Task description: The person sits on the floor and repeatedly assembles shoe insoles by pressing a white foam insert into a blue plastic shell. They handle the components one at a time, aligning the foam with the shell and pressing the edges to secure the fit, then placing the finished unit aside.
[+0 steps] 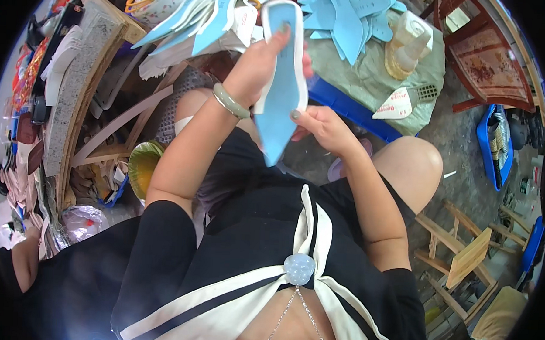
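Observation:
Both my hands hold one light blue shoe insole (283, 91) with a white rim, pointed end down, over my lap. My left hand (259, 63) grips its upper part, thumb lying on the blue face; a pale green bangle (230, 101) sits on that wrist. My right hand (323, 126) pinches the lower right edge. Several more blue insoles (194, 18) are stacked on the bench just beyond my left hand, and another heap of blue insoles (349, 15) lies on a grey-green cloth (373, 83) ahead.
A plastic jar (405, 45) and a white fan-shaped piece (397, 105) rest on the cloth, over a blue board (348, 109). A wooden bench with clutter (75, 100) runs along my left, a green bowl (142, 164) below it. A blue tray (495, 146) and wooden stools (463, 257) stand right.

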Tool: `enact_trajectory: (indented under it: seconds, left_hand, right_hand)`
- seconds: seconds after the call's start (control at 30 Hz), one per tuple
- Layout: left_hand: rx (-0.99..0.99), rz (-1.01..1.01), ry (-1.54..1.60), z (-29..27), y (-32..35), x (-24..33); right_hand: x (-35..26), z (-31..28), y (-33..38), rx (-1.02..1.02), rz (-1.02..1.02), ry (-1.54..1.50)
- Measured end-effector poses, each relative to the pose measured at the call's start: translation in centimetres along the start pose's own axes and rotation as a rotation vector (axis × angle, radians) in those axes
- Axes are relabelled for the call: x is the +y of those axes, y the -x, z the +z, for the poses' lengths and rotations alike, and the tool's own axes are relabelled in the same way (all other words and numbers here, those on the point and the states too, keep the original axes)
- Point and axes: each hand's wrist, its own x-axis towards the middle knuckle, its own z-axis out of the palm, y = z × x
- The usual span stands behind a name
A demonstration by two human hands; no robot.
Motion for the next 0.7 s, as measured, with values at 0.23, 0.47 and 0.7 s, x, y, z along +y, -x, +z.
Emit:
enact_trajectory:
  seconds: [0.23,0.47,0.7]
  left_hand:
    - [-0.388,-0.447,-0.646,1.4,3.1,0.7]
    - [-0.542,-0.572,-0.567,1.4,2.7,-0.7]
    - [-0.277,-0.282,-0.342,3.6,2.7,-3.5]
  right_hand:
    - [-6.5,-6.8,1.4,0.17,-0.303,0.322]
    - [-5.6,-6.5,1.5,0.031,-0.498,0.782]
    - [-1.6,-5.8,1.6,0.382,-0.432,0.021]
